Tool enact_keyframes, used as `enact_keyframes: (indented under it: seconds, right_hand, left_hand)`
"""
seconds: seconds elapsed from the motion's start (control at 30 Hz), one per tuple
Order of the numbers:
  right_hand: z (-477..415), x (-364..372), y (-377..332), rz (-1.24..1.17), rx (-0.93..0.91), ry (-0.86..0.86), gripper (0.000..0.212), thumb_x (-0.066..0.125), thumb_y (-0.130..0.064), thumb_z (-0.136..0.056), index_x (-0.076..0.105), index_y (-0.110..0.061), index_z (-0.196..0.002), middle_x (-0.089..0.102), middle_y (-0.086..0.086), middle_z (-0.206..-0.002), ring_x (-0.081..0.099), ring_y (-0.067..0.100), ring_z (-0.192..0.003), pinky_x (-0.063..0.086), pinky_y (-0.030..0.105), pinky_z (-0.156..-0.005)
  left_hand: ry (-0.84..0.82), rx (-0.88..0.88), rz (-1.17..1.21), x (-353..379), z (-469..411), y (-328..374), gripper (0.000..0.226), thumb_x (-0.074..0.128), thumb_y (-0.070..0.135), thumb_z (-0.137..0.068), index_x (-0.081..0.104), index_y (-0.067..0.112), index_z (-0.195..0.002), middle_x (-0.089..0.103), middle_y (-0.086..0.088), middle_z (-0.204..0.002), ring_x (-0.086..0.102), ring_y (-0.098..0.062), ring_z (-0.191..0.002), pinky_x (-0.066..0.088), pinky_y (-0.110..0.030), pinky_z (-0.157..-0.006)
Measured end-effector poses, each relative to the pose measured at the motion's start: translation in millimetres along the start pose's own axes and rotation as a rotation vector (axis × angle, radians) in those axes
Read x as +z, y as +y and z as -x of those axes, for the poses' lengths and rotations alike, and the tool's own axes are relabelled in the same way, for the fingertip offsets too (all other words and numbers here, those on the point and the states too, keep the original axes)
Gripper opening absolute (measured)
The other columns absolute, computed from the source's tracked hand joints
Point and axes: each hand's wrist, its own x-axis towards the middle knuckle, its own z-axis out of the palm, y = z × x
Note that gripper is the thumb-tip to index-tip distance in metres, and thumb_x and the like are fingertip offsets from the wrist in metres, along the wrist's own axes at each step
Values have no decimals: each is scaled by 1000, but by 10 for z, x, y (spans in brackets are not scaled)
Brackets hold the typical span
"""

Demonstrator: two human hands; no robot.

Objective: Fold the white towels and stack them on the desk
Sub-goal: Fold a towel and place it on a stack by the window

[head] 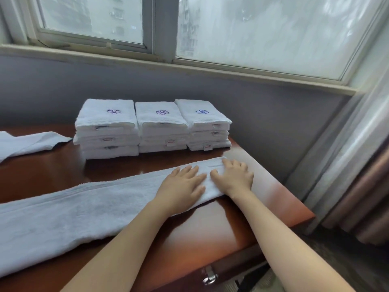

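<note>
Fingers (190, 170) on both your hands lie straight and flat, gripping nothing: your left hand (181, 186) and right hand (236, 178) press side by side, nearly touching, on the right end of the long towel (84, 207), just right of centre frame. That towel is already folded lengthwise into a narrow band running across the bench (210, 228) from the lower left edge of the frame up to your hands, so I judge you are smoothing the end before the crosswise folds. Behind it, at centre frame near the wall, stand the left stack (107, 127), middle stack (162, 127) and right stack (204, 123), touching one another, each a few folded towels high (embroidered mark on top, labels facing you). That much is done. Left to do: fold this band down to stack size, set it on a stack, then handle the loose towel (27, 142) lying unfolded at the left edge of the frame. Whether more towels wait out of view cannot be told.
</note>
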Motion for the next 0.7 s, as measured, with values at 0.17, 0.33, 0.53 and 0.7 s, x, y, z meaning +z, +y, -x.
enact_keyframes:
  seconds: [0.17,0.33,0.53,0.7]
  right_hand:
    - [-193,-370,125,-53,20,-253,66,53,-62,-70,51,-29,-127,61,-2,-116,57,22,-109,46,36,-82]
    - [-246,-454,169,-140,-3,-352,54,57,-55,-69,59,-20,-111,64,-2,-97,61,21,-91,53,35,-80]
    - [-240,-541,163,-571,-4,-457,30,63,-40,-79,58,-24,-104,58,0,-108,60,22,-93,57,33,-56]
    - [-226,-622,204,-730,-37,-389,24,62,-26,-88,68,-20,-109,61,-1,-109,54,15,-96,43,26,-67]
  left_hand:
    - [-23,-7,-8,-4,9,4,52,23,46,-104,21,36,-155,9,6,-165,3,-12,-151,-1,-34,-123]
    - [-20,-22,-10,-4,27,37,51,25,45,-104,23,36,-154,11,7,-164,4,-10,-151,-1,-32,-122]
    - [-33,-38,-9,-6,19,89,51,27,42,-104,25,34,-154,13,6,-164,5,-12,-151,-2,-33,-120]
    - [-66,-50,-37,40,-22,157,52,23,42,-103,20,35,-154,8,2,-165,2,-16,-151,-3,-38,-121]
